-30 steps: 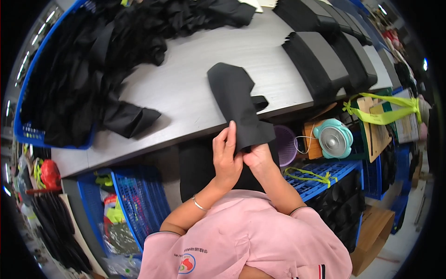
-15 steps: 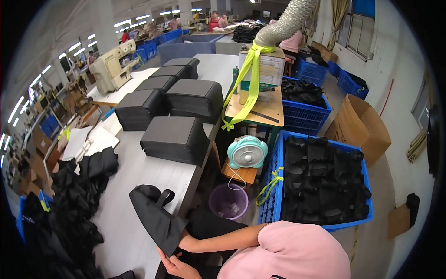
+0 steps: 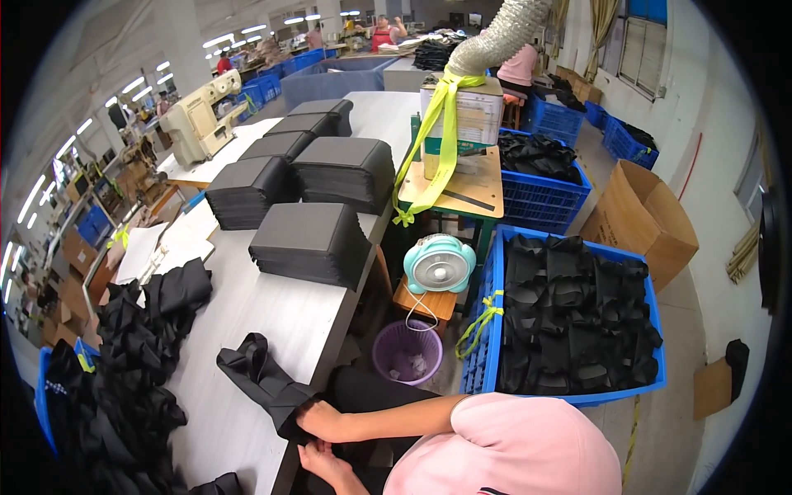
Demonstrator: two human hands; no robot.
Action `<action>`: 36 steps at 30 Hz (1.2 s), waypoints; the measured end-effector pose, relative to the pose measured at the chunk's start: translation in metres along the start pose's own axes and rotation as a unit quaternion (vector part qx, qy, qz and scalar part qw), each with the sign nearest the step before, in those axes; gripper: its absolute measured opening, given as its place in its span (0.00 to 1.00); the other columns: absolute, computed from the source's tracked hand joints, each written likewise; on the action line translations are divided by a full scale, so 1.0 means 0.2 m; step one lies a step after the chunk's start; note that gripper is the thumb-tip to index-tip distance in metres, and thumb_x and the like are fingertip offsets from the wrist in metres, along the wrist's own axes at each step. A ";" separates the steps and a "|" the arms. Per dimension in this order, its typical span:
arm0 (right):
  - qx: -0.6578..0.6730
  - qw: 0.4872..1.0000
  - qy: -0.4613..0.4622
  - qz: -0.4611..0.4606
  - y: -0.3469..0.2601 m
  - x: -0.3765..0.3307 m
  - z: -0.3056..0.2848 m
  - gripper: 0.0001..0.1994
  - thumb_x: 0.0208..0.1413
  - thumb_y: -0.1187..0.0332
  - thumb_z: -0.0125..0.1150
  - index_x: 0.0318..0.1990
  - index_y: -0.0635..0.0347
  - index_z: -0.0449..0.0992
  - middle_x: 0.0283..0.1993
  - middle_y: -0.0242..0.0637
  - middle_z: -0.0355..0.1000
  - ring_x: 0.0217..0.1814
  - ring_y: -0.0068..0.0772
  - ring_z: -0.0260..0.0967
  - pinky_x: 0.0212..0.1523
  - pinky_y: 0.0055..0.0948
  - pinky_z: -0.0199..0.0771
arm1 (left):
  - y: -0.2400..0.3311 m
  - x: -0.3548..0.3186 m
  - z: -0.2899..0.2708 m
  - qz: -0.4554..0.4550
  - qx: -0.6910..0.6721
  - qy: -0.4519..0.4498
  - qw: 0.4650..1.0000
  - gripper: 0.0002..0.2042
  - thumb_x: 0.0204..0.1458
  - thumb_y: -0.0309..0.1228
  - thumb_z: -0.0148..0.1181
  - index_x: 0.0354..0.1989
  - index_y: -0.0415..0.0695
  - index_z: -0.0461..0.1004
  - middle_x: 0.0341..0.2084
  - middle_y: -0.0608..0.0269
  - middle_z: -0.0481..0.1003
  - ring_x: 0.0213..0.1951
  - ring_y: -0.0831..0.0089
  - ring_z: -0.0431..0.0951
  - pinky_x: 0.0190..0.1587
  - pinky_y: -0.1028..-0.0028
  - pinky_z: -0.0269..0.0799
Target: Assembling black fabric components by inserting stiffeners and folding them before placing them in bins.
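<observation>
A black fabric bag (image 3: 266,381), with what looks like a loop handle at its far end, lies slantwise over the near edge of the grey table (image 3: 210,330). My right hand (image 3: 323,422) grips its near end, the fingers partly hidden in the folds. Just below, my left hand (image 3: 327,462) has its fingers curled at the bag's lower edge, close under the right one. Beyond the bag, neat stacks of flat black pieces (image 3: 309,235) stand on the table.
Crumpled black fabric (image 3: 136,371) heaps along the table's left side. On the right stands a blue crate (image 3: 487,363) full of black bags. Between it and the table are a turquoise fan (image 3: 439,264) on a stool and a purple basket (image 3: 407,353). A cardboard box (image 3: 643,223) stands behind.
The bag has been drawn in and crumpled; its far end has shifted left and down. My right hand has moved slightly left and up, and my left hand has come up closer beneath it.
</observation>
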State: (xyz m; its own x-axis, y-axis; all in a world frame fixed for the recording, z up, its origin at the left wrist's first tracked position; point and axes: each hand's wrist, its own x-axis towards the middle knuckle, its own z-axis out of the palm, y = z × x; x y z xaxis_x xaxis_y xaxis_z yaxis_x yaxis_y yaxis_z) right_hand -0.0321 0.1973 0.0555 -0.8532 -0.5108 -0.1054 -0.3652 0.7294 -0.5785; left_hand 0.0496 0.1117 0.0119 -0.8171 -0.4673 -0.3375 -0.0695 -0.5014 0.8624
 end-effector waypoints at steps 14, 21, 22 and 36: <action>-0.260 0.899 0.223 -0.272 -0.09 0.06 0.12 0.13 0.44 0.67 0.61 0.38 0.58 0.81 0.34 0.45 0.77 0.38 0.43 0.79 0.36 0.42 0.78 | -0.08 0.02 0.02 -0.059 -0.174 -0.102 0.978 0.12 0.61 0.31 0.53 0.47 0.37 0.74 0.42 0.57 0.78 0.42 0.67 0.80 0.48 0.66 0.76; -0.076 0.949 0.203 -0.228 0.02 0.22 0.23 0.11 0.48 0.69 0.58 0.39 0.61 0.79 0.40 0.50 0.75 0.44 0.54 0.73 0.45 0.50 0.73 | -0.11 0.11 -0.05 -0.054 -0.053 -0.068 0.995 0.10 0.60 0.30 0.50 0.33 0.39 0.76 0.28 0.66 0.78 0.30 0.79 0.76 0.34 0.77 0.69; -0.064 0.944 0.202 -0.254 0.05 0.23 0.26 0.11 0.49 0.68 0.58 0.40 0.61 0.79 0.40 0.49 0.75 0.43 0.55 0.74 0.44 0.50 0.74 | -0.12 0.11 -0.06 -0.037 -0.063 -0.072 0.995 0.11 0.61 0.31 0.50 0.32 0.39 0.76 0.28 0.66 0.78 0.30 0.79 0.77 0.35 0.76 0.70; -0.112 0.986 0.006 -0.126 0.13 0.08 0.28 0.08 0.52 0.66 0.60 0.35 0.61 0.79 0.37 0.47 0.76 0.40 0.51 0.74 0.42 0.47 0.75 | 0.29 -0.18 -0.08 0.145 0.140 -0.004 0.980 0.06 0.52 0.17 0.63 0.37 0.39 0.75 0.34 0.66 0.72 0.33 0.81 0.74 0.31 0.82 0.72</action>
State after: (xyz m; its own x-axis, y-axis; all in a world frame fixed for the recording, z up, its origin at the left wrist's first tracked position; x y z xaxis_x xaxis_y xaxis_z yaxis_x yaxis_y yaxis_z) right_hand -0.0341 0.1822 -0.0073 -0.7292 -0.6836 0.0295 -0.6377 0.6634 -0.3914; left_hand 0.0852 0.0876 0.0683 -0.8300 -0.5543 -0.0613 0.0130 -0.1291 0.9915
